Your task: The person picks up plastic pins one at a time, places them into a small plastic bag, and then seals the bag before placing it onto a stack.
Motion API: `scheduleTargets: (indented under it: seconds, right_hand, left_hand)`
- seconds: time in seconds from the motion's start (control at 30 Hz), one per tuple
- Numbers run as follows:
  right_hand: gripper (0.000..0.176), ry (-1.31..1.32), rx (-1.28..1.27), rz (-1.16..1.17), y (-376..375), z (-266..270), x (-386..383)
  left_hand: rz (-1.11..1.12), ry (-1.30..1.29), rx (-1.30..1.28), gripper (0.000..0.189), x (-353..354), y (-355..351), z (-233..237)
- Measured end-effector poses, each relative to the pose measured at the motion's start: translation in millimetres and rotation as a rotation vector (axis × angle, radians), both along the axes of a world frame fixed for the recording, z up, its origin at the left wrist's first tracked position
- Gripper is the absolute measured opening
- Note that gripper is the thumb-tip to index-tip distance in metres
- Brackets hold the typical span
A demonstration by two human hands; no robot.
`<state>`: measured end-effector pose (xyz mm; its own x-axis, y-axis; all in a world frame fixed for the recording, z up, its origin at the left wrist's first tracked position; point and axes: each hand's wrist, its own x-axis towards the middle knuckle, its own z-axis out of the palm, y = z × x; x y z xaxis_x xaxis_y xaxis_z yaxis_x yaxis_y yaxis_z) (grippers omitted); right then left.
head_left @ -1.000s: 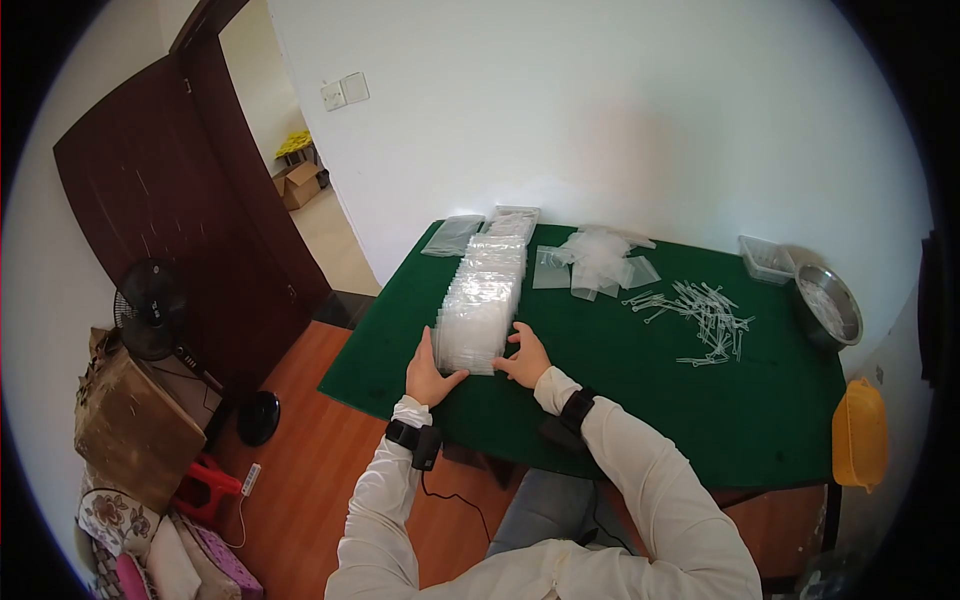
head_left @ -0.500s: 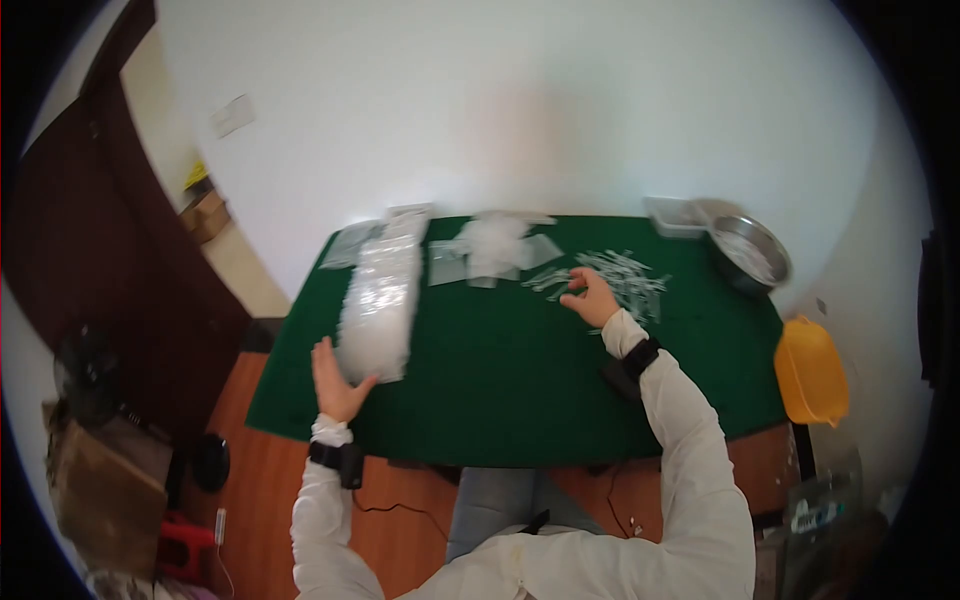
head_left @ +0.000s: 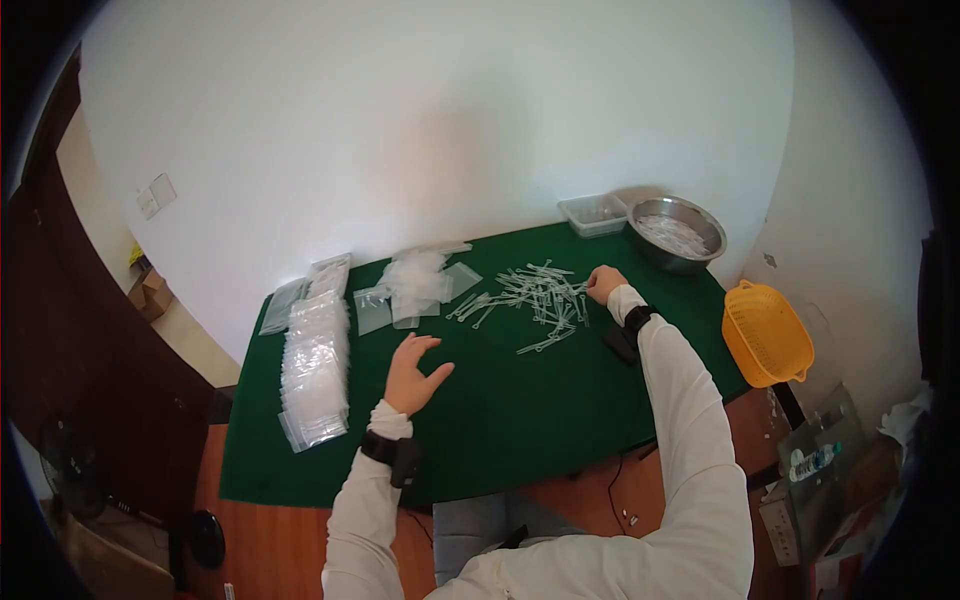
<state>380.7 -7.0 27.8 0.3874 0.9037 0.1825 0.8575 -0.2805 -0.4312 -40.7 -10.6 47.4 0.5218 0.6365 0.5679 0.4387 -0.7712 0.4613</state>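
Note:
My right hand (head_left: 603,284) is at the right edge of a loose pile of thin clear plastic sticks with small looped ends (head_left: 540,292). Its fingers are pinched together against the pile; what lies between the fingertips is too small to make out. Over the green tabletop, left of the pile, my left hand (head_left: 408,375) is open, thumb and fingers apart and holding nothing. Beyond it lies a heap of small clear plastic bags (head_left: 415,285). A long overlapping row of filled clear bags (head_left: 316,370) runs along the table's left side.
At the back right stand a clear plastic tub (head_left: 594,216) and a steel bowl (head_left: 677,236) of clear pieces. A yellow plastic basket (head_left: 768,335) is at the table's right edge. The green-covered table (head_left: 480,430) backs onto a white wall.
My left hand has left the near end of the bag row and moved right, over the tabletop. My right hand has gone from above the pile to its right edge. The view has turned right.

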Motion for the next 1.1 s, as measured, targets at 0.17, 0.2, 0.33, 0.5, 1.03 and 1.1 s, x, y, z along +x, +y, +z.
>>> scheduleTargets:
  seconds: [0.17, 0.2, 0.33, 0.5, 1.03, 1.1]
  right_hand:
    - [0.018, -0.138, -0.316, 0.004, -8, -1, 15]
    - [0.018, -0.169, -0.406, 0.005, -6, 0, 15]
    - [0.014, 0.069, -0.527, 0.018, -8, 5, -8]
    - [0.014, 0.157, -0.539, 0.129, 14, 9, -40]
    - [0.012, -0.169, -0.183, 0.576, -21, 11, -57]
    - [0.012, -0.15, -0.154, 0.652, -20, 7, -77]
  left_hand:
    - [-0.064, -0.276, -0.176, 0.025, 40, 10, -51]
    - [-0.041, -0.291, -0.192, 0.021, 42, 12, -60]
    - [0.032, -0.471, -0.437, 0.012, 35, 17, -66]
    - [0.04, -0.581, -0.547, 0.009, 34, 20, -66]
    - [0.006, -0.467, -0.346, 0.008, 38, 10, -57]
    - [0.01, -0.47, -0.357, 0.009, 39, 11, -58]
